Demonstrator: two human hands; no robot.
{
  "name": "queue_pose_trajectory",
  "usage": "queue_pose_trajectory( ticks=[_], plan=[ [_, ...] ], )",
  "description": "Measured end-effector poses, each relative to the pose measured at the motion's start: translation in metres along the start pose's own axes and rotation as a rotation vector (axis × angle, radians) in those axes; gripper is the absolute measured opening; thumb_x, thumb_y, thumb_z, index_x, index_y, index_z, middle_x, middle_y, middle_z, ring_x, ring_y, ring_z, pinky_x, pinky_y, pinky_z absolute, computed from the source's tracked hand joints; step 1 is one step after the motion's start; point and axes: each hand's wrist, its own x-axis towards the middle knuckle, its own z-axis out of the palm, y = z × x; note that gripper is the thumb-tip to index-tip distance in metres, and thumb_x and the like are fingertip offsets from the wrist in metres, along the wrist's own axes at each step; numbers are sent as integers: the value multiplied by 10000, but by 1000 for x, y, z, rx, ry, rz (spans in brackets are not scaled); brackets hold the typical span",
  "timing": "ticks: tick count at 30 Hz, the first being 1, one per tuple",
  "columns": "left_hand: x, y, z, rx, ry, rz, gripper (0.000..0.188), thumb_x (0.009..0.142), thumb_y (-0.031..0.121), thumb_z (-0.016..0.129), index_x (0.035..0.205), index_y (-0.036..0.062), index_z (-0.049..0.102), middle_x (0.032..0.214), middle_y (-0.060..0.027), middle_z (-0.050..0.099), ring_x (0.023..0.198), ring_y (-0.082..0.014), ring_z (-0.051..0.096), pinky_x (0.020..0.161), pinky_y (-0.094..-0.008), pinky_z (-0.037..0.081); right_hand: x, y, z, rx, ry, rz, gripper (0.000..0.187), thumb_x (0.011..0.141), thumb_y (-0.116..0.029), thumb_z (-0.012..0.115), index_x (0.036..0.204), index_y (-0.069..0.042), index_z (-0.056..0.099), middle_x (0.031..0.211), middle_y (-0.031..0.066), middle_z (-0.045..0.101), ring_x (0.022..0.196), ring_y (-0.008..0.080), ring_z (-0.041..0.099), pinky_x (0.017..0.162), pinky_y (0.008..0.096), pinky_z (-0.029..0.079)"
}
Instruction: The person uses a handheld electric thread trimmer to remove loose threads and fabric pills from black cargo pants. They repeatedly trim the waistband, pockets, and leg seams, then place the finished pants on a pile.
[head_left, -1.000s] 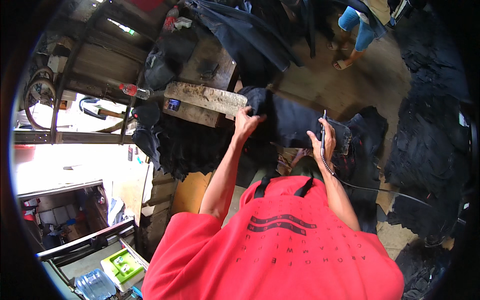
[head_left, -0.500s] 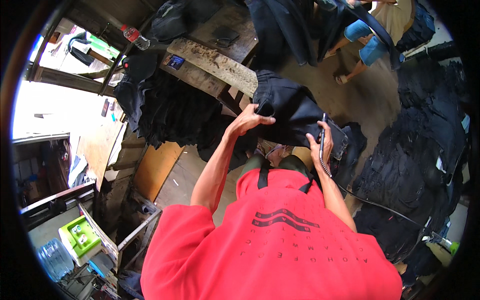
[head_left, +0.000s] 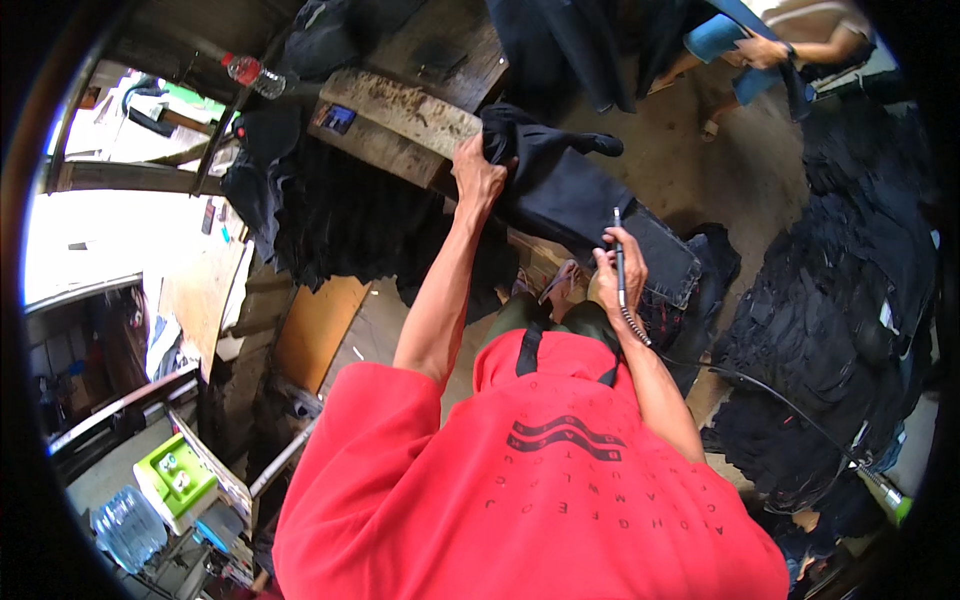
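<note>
Beside the stained plank (head_left: pixel 398 108), the dark garment (head_left: pixel 562 182) bunches into folds.

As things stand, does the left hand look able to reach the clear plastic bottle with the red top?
Probably not from here: the left hand is on the black garment, and the clear plastic bottle lies off to the left, past the far end of the stained wooden plank.

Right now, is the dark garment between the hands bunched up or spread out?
Both: the dark garment is bunched at the left hand, but spread and mostly smooth toward the right hand.
</note>
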Motion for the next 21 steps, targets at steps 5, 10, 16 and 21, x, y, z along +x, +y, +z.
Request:
queue_pose_trajectory(
  ticks=[5, 10, 16, 21],
  plan=[
    [-43, -6, -15, 290, -21, -501, 1072, 721, 676, 944, 1562, 146, 542, 1507, -204, 530, 1448, -424, 466, 1190, -605, 380, 15, 17, -54, -8, 127, 38, 374, 927, -59, 845, 1277, -69, 713, 1177, 137, 765, 1007, 279, 740, 896, 418, 596],
    [-67, 9, -15, -359, 88, -713, 875, 721, 412, 1022, 1414, 47, 631, 1324, -244, 742, 1258, -388, 706, 1084, -466, 540, 89, 38, -42, 23, 288, -140, 529, 885, -209, 954, 1312, -41, 691, 1259, 152, 773, 1178, 283, 740, 1042, 418, 569],
    [-42, 21, -19, -108, 5, -664, 795, 663, 407, 1053, 1254, 6, 704, 1156, -250, 808, 1136, -370, 783, 982, -457, 598, 124, 81, -30, 22, -33, 51, 426, 855, -171, 958, 1226, -101, 761, 1024, 79, 813, 929, 207, 767, 884, 359, 604],
    [-56, 47, -4, -154, 163, -829, 763, 661, 393, 1063, 1221, -5, 731, 1158, -208, 816, 1078, -311, 784, 958, -418, 600, 126, 86, -69, 11, -193, 86, 367, 898, -151, 916, 1227, -76, 770, 988, 90, 804, 904, 188, 769, 856, 337, 608]
  ],
)
